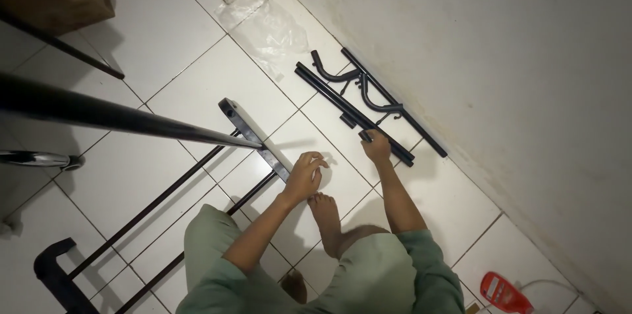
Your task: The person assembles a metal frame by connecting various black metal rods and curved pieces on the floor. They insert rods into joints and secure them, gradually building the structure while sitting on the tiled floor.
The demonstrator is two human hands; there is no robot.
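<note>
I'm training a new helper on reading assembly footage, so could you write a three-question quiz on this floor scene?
1. True or false: the right hand rests on the black tubes lying beside the wall.
2. What does the left hand hover next to? A) the red tool B) the end bar of the black metal frame C) the plastic bag
3. Which thing lies at the wall, in the bottom right of the view?

Key
1. True.
2. B; whether the hand touches the bar cannot be told.
3. The red tool. The clear plastic bag lies further up, by the corner.
</note>
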